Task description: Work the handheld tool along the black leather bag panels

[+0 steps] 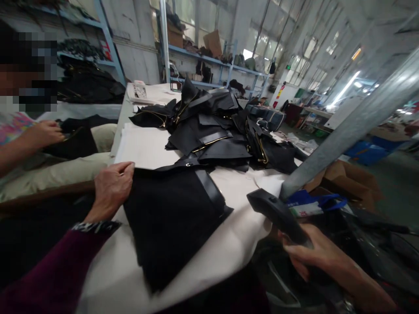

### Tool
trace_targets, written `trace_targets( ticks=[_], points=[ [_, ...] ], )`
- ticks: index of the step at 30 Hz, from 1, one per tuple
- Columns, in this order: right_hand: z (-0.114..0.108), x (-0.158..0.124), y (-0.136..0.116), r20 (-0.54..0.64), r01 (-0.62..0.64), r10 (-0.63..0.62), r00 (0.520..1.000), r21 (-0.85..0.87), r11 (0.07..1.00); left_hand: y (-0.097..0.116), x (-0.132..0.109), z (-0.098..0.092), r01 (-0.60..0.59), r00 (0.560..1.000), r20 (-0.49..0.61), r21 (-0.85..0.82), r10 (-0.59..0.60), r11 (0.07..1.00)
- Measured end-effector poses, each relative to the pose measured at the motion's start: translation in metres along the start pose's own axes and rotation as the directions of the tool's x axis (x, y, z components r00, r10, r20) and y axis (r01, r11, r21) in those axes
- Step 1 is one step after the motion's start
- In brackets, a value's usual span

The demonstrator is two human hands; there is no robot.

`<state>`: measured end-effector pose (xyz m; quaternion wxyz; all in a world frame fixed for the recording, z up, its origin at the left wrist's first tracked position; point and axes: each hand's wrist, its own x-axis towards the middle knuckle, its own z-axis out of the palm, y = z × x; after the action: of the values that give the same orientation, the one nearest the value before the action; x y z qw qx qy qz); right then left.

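Observation:
My left hand (114, 185) pinches the upper left corner of a black fabric piece (170, 218), which lies over the near part of the table and hangs toward its front edge. A shiny black strip (209, 189) runs along the piece's right side. At the right, my right hand (304, 250) is wrapped round a black handheld tool (275, 213), held off to the right of the fabric. Behind the piece, a heap of black pieces with gold zippers (209, 135) covers the middle of the table.
White sheets (144, 146) lie on the table's left side. A slanted metal pole (347, 113) rises at the right, beside a blue bag (307, 200). At the left, another person's hand (44, 133) holds black material. Shelves (203, 54) stand behind.

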<state>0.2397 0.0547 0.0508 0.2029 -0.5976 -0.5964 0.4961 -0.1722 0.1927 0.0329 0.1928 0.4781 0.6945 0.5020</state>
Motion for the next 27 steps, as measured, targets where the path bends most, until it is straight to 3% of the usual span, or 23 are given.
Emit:
trace_targets(
  ticks=[2, 4, 5, 6, 7, 8, 10, 11, 14, 17, 20, 27],
  points=[
    [0.007, -0.003, 0.011, 0.059, -0.034, 0.034, 0.998, -0.005, 0.999, 0.015, -0.037, -0.003, -0.126, 0.991, -0.032, 0.06, 0.128, 0.99],
    [0.013, -0.004, 0.018, 0.085, -0.032, 0.034, 0.996, -0.028, 0.999, 0.02, -0.095, 0.006, -0.123, 0.992, -0.033, 0.04, 0.125, 0.992],
    [0.016, -0.004, 0.02, 0.086, -0.018, 0.022, 0.996, -0.046, 0.999, 0.017, -0.128, 0.016, -0.06, 0.997, 0.048, -0.018, 0.061, 0.998],
    [0.019, -0.003, 0.022, 0.089, -0.003, 0.008, 0.996, -0.063, 0.998, 0.011, -0.158, 0.028, 0.042, 0.968, 0.25, -0.123, -0.01, 0.992],
    [0.021, -0.003, 0.023, 0.098, 0.011, -0.004, 0.995, -0.075, 0.997, 0.002, -0.186, 0.043, 0.479, 0.77, 0.596, -0.301, -0.23, 0.824],
    [0.024, -0.001, 0.025, 0.117, 0.024, -0.015, 0.993, -0.076, 0.997, -0.008, -0.209, 0.059, 0.658, 0.625, 0.723, -0.286, -0.293, 0.697],
    [0.029, 0.002, 0.028, 0.168, 0.039, -0.028, 0.985, -0.064, 0.997, -0.027, -0.236, 0.089, 0.824, 0.498, 0.786, -0.297, -0.367, 0.482],
    [0.031, 0.003, 0.029, 0.192, 0.04, -0.029, 0.981, -0.057, 0.998, -0.035, -0.241, 0.101, 0.858, 0.481, 0.792, -0.337, -0.376, 0.387],
    [0.038, 0.009, 0.03, 0.234, 0.022, -0.009, 0.972, -0.056, 0.998, -0.045, -0.236, 0.12, 0.854, 0.518, 0.751, -0.483, -0.409, 0.195],
    [0.044, 0.016, 0.025, 0.215, 0.002, 0.016, 0.976, -0.084, 0.996, -0.043, -0.226, 0.121, 0.817, 0.549, 0.701, -0.566, -0.456, 0.113],
    [0.048, 0.024, 0.016, 0.185, -0.022, 0.043, 0.982, -0.118, 0.993, -0.041, -0.224, 0.119, 0.8, 0.553, 0.673, -0.594, -0.492, 0.086],
    [0.057, 0.038, 0.004, 0.234, -0.06, 0.077, 0.969, -0.081, 0.995, -0.047, -0.226, 0.122, 0.77, 0.591, 0.647, -0.63, -0.483, 0.098]
  ],
)
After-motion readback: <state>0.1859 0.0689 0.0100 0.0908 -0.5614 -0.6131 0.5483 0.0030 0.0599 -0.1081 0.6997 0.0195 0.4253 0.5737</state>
